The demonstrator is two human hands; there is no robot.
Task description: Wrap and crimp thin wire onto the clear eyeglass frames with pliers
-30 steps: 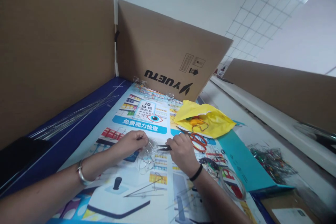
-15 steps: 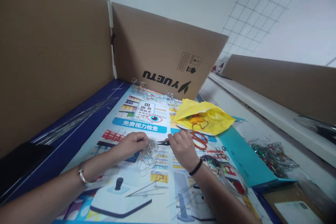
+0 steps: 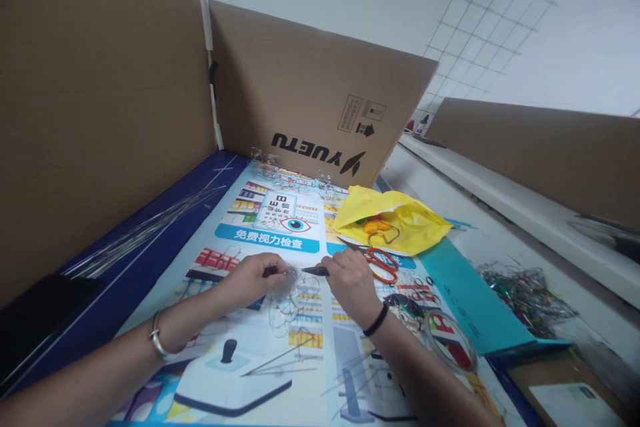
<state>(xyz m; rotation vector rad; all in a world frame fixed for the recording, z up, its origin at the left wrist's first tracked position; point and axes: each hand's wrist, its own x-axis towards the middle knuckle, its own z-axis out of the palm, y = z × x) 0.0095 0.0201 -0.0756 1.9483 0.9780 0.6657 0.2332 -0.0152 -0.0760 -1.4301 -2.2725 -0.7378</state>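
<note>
My left hand [image 3: 257, 278], with a silver bangle on its wrist, pinches a small tangle of thin silvery wire [image 3: 286, 287]. Loops of the wire hang below the fingers over the printed sheet [image 3: 270, 373]. To the right, my right hand [image 3: 350, 280], a black band at its wrist, is closed around dark pliers [image 3: 315, 271]. Their slim tips point left at the wire; whether they touch it is too blurred to tell. Orange-handled scissors [image 3: 383, 265] lie just beyond my right hand, beside an open yellow bag [image 3: 395, 217] with orange pieces inside.
Cardboard panels [image 3: 310, 93] stand behind and at the left. Long thin wires [image 3: 150, 227] lie on the left. A wire pile [image 3: 530, 297] is at the right, near a clear round container [image 3: 453, 340]. Loose wires [image 3: 285, 360] lie in front of the hands.
The pliers' tips now look closer together and sit slightly farther from my left fingers. My left hand and the wire have shifted a little; the whole view has moved slightly.
</note>
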